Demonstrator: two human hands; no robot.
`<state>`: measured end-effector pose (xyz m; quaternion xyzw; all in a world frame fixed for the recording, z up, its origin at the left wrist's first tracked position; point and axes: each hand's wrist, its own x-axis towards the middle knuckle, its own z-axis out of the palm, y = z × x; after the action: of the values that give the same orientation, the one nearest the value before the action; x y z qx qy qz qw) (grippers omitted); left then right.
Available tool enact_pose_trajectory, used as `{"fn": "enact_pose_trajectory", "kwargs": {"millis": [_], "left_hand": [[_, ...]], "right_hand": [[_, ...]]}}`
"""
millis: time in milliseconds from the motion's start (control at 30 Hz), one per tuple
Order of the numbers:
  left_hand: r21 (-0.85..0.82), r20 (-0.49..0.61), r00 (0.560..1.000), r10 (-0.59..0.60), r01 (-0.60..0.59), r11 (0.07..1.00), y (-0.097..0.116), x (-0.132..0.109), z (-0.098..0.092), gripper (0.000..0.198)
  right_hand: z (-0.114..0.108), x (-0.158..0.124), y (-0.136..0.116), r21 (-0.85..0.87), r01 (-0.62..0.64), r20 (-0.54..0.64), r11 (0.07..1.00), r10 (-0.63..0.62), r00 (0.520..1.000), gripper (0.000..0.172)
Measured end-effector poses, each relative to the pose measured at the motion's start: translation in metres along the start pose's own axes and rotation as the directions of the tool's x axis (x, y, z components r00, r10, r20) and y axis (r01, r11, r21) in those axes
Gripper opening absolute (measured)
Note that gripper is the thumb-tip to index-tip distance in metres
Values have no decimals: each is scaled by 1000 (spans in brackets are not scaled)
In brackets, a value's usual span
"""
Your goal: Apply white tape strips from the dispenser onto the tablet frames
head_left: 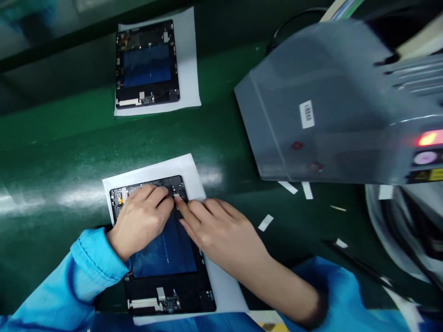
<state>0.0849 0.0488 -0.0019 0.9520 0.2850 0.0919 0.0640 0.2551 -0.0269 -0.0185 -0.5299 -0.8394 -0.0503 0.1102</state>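
Left of the open tablet (162, 249), wide room on the green conveyor belt (58, 138), and the left hand (140, 219) in a blue sleeve (90, 263) lying across the tablet's upper edge, its fingers (155, 196) close together on the black frame, any grip hidden. Just beside it, the right hand (216, 230), fingertips (182, 206) narrowly pinched on a small white tab (177, 197) at that edge, with a white paper sheet (188, 177) under the tablet and a second tablet (147, 64) well beyond. Farther right, loose white strips (266, 222) on the belt and a grey machine (328, 106) overhanging it, with only modest room between machine and right hand.
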Motion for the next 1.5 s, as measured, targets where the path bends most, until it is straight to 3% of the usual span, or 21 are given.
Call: {"fn": "enact_pose_trajectory", "kwargs": {"millis": [133, 200, 233, 267, 300, 333, 367, 400, 433, 467, 500, 567, 667, 833, 967, 1100, 1233, 1333, 1433, 1500], "left_hand": [[-19, -27, 999, -26, 26, 999, -1, -7, -3, 18], [-128, -74, 984, -162, 151, 980, 0, -29, -12, 20], [-251, -94, 951, -296, 265, 931, 0, -45, -19, 26], [-410, -77, 876, -476, 407, 816, 1, -63, -28, 33], [-577, -28, 766, -642, 512, 636, 2, -83, -37, 36], [-725, 81, 628, -774, 570, 386, 5, -102, -47, 37], [-809, 209, 505, -837, 571, 143, 8, -119, -56, 36], [-836, 346, 416, -841, 543, -76, 11, -133, -63, 39], [-826, 470, 364, -804, 501, -256, 16, -143, -69, 43], [-793, 569, 341, -748, 467, -390, 21, -150, -72, 47], [-754, 641, 336, -690, 445, -484, 25, -153, -74, 51], [-696, 715, 337, -612, 428, -577, 31, -150, -73, 55], [-672, 737, 358, -573, 479, -565, 32, -137, -66, 52], [-741, 643, 516, -566, 606, -289, 21, -120, -44, 33], [-774, 604, 521, -603, 564, -288, -4, -130, -34, 39], [-813, 512, 442, -737, 526, -249, -52, -167, -49, 39], [-836, 378, 323, -868, 521, -171, -112, -198, -73, 47], [-834, 235, 227, -945, 546, -76, -145, -213, -86, 46], [-800, -2, 126, -992, 596, 77, -148, -225, -93, 45], [-757, -154, 94, -984, 629, 178, -128, -229, -94, 42]], "right_hand": [[0, -11, 3, 44, 62, -12, 997, -62, 998, 34], [1, -15, 4, 85, 65, -46, 994, -61, 997, 31], [2, -17, 4, 105, 59, -62, 993, -53, 997, 29], [2, -18, 4, 124, 52, -78, 991, -43, 996, 29], [3, -20, 4, 141, 46, -91, 989, -33, 995, 29], [4, -21, 3, 156, 41, -98, 987, -26, 995, 29], [4, -22, 2, 167, 35, -103, 985, -18, 994, 30], [5, -23, 2, 175, 31, -109, 984, -12, 994, 30], [5, -23, 2, 177, 29, -112, 984, -10, 994, 31], [6, -24, 2, 174, 30, -116, 984, -9, 993, 31], [6, -25, 2, 165, 33, -120, 986, -13, 993, 31], [8, -25, 2, 140, 45, -124, 989, -27, 992, 31], [13, -27, 0, 114, 63, -142, 991, -47, 989, 31], [16, -31, 2, 131, 95, -176, 987, -71, 982, 31], [7, -7, 15, 73, 35, -166, 997, -23, 986, 29], [3, 71, 26, -49, -41, -45, 998, 39, 998, 30], [16, 169, 30, -126, -60, 137, 990, 77, 988, 26], [26, 219, 28, -153, 0, 285, 988, 44, 957, 33], [32, 245, 25, -160, 89, 414, 983, -15, 910, 36], [34, 253, 22, -177, 119, 466, 977, -23, 885, 36]]}}
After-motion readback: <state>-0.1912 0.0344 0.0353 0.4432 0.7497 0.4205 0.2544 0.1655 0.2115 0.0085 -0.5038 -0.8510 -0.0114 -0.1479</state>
